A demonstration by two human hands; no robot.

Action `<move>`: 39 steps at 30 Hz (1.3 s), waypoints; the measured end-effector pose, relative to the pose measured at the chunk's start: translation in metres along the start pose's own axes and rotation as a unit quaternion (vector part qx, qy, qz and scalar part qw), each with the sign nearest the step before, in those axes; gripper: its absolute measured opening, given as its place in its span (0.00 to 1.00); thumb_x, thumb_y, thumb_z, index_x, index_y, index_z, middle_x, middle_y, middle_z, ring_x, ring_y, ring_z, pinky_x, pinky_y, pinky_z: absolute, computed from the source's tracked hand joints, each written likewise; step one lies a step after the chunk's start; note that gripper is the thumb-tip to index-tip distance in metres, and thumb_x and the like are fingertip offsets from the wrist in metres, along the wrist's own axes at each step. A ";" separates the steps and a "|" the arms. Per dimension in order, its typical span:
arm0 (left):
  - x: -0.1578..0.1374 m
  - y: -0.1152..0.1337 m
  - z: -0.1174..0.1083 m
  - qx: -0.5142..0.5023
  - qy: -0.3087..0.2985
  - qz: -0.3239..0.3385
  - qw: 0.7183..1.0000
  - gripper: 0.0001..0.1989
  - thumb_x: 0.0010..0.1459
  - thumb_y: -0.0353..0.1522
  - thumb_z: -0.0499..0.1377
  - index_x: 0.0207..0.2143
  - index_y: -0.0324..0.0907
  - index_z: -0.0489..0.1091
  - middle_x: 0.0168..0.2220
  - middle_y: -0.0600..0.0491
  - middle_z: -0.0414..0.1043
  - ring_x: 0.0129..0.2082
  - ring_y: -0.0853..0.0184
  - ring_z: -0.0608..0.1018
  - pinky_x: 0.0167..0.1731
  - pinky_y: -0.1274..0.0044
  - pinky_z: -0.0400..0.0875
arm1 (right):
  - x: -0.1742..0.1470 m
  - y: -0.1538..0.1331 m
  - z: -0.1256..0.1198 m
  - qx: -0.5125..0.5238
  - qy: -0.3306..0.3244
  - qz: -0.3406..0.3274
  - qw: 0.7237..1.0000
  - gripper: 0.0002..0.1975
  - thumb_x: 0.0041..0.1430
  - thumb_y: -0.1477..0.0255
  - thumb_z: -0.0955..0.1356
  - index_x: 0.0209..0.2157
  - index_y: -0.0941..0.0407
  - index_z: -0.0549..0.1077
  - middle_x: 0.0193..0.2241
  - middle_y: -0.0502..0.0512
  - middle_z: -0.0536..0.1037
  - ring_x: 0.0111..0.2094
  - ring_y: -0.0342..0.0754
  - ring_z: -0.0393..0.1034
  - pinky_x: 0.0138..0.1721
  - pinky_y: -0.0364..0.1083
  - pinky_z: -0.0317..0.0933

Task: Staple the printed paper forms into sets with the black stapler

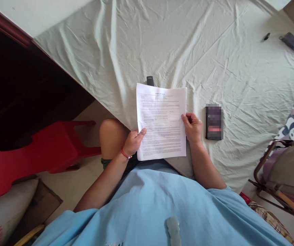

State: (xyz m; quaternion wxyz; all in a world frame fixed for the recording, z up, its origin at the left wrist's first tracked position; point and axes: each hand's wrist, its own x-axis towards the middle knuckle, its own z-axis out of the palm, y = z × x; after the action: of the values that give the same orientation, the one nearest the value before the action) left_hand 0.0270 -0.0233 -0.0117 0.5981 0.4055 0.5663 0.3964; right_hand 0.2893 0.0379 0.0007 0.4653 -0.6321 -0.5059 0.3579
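The printed paper (161, 119) was in front of you, upper part over the cloth-covered table (200, 58) and lower end out over its near edge, above your lap. It faced you with the heading at the far end; the print was too small to read, and I could not tell whether it was one sheet or several. Your left hand (134, 141) held the left edge low down, thumb on top and fingers tucked under. Your right hand (193, 129) pinched the right edge higher up, thumb over the margin, other fingers curled.

Those uneven grips were, I judged, the main risk: if one hand pulled harder, the paper could skew or crease, and if it was a stack, loose pages could slide apart. A slack left thumb might have let the low corner drop toward your knee (112, 136).

A small black object (150, 80) showed just beyond the top edge, partly hidden by the paper, so a forward push could have nudged it. The phone (214, 123) lay near your right hand; a wide swing of that wrist might have knocked it. The wrinkled cloth could have snagged a page sliding across it.

Farther out, a lit device (293, 43) rested at the far right, well apart, and a red plastic chair (59, 145) stood to your left.
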 end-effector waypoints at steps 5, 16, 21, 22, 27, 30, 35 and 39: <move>0.000 0.000 0.000 0.005 -0.002 0.004 1.000 0.33 0.59 0.57 0.61 0.40 0.33 0.80 0.38 0.43 0.82 0.37 0.55 0.83 0.40 0.70 0.76 | 0.000 -0.001 0.000 -0.008 0.000 0.001 1.000 0.16 0.61 0.55 0.70 0.33 0.54 0.73 0.25 0.47 0.73 0.26 0.43 0.61 0.30 0.45 0.57; 0.000 0.001 0.000 0.001 -0.006 0.004 1.000 0.33 0.59 0.56 0.61 0.40 0.33 0.80 0.37 0.44 0.82 0.37 0.56 0.83 0.40 0.70 0.76 | 0.001 0.004 0.001 0.031 0.023 -0.002 0.999 0.17 0.59 0.54 0.71 0.35 0.54 0.74 0.28 0.49 0.76 0.27 0.43 0.65 0.32 0.45 0.61; 0.000 0.001 0.000 -0.001 -0.006 0.004 1.000 0.32 0.59 0.56 0.61 0.40 0.33 0.80 0.37 0.44 0.82 0.36 0.57 0.83 0.40 0.70 0.76 | 0.002 0.003 0.001 0.009 0.013 0.003 1.000 0.16 0.58 0.55 0.72 0.33 0.54 0.74 0.26 0.48 0.75 0.25 0.42 0.64 0.30 0.44 0.59; 0.000 0.001 0.000 0.000 -0.006 0.002 1.000 0.32 0.59 0.56 0.61 0.40 0.33 0.80 0.37 0.44 0.82 0.36 0.57 0.83 0.39 0.70 0.76 | 0.002 0.002 0.000 0.008 0.014 0.003 1.000 0.15 0.58 0.56 0.72 0.33 0.54 0.74 0.26 0.48 0.75 0.25 0.42 0.64 0.30 0.45 0.59; 0.000 0.003 0.000 0.001 -0.001 -0.001 1.000 0.33 0.58 0.57 0.61 0.39 0.32 0.80 0.36 0.43 0.82 0.35 0.56 0.83 0.38 0.70 0.76 | 0.001 0.001 0.000 0.005 0.013 0.006 1.000 0.15 0.58 0.57 0.72 0.33 0.54 0.74 0.26 0.48 0.75 0.26 0.43 0.65 0.31 0.45 0.60; 0.000 0.002 0.000 0.000 -0.002 0.001 1.000 0.33 0.59 0.56 0.61 0.40 0.33 0.80 0.37 0.43 0.82 0.36 0.56 0.83 0.39 0.69 0.76 | 0.001 0.000 0.000 0.006 0.012 0.006 1.000 0.14 0.58 0.57 0.72 0.32 0.54 0.73 0.26 0.48 0.75 0.26 0.43 0.65 0.31 0.45 0.60; 0.001 -0.001 -0.001 0.006 0.000 0.005 1.000 0.32 0.60 0.56 0.61 0.41 0.33 0.80 0.37 0.43 0.82 0.37 0.56 0.83 0.39 0.70 0.76 | 0.001 0.001 0.000 0.012 0.013 0.007 1.000 0.14 0.58 0.58 0.72 0.32 0.54 0.73 0.26 0.47 0.74 0.26 0.43 0.64 0.31 0.45 0.59; 0.001 -0.001 -0.001 0.009 -0.004 -0.001 1.000 0.33 0.59 0.57 0.61 0.40 0.33 0.80 0.37 0.43 0.82 0.37 0.55 0.83 0.39 0.70 0.76 | 0.001 0.001 0.000 0.015 0.011 0.005 1.000 0.14 0.58 0.58 0.72 0.32 0.54 0.73 0.26 0.47 0.74 0.26 0.43 0.65 0.31 0.45 0.59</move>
State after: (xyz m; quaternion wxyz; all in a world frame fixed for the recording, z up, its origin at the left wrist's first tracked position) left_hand 0.0257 -0.0229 -0.0129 0.5968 0.4121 0.5680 0.3892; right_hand 0.2896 0.0393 0.0000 0.4786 -0.6313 -0.4923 0.3607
